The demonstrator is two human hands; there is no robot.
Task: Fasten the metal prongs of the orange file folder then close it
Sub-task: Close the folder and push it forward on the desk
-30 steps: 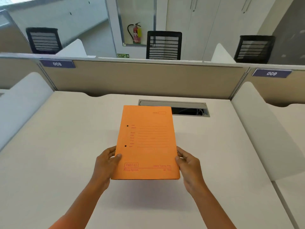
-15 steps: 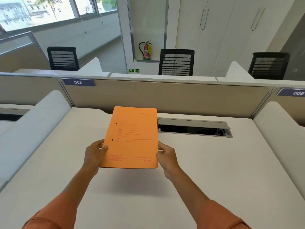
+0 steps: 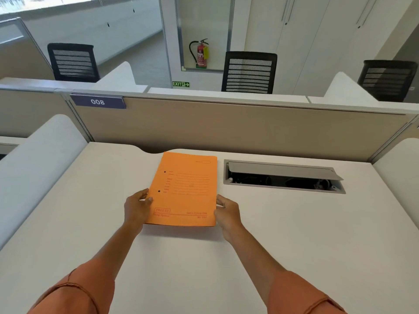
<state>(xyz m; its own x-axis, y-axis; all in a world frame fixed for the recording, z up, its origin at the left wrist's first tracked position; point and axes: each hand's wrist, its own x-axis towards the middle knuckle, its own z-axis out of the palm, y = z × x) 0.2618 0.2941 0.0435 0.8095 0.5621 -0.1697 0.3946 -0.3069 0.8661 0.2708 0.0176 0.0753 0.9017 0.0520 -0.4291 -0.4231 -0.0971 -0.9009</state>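
Observation:
The orange file folder (image 3: 184, 189) is closed, its printed front cover facing up, with two small punch holes near its left edge. It sits low over the white desk (image 3: 294, 234), far end near the partition. My left hand (image 3: 137, 208) grips its lower left edge, thumb on the cover. My right hand (image 3: 226, 211) grips its lower right edge. The metal prongs are hidden inside.
An open grey cable hatch (image 3: 283, 177) is set into the desk just right of the folder. A beige partition (image 3: 226, 128) with a "008" label (image 3: 98, 102) closes the far side. White dividers (image 3: 38, 159) flank the desk. Black chairs stand beyond.
The folder has moved away from me toward the partition and lower toward the desk, both hands still on its lower edges. My view has shifted, so the hatch now lies right of the folder.

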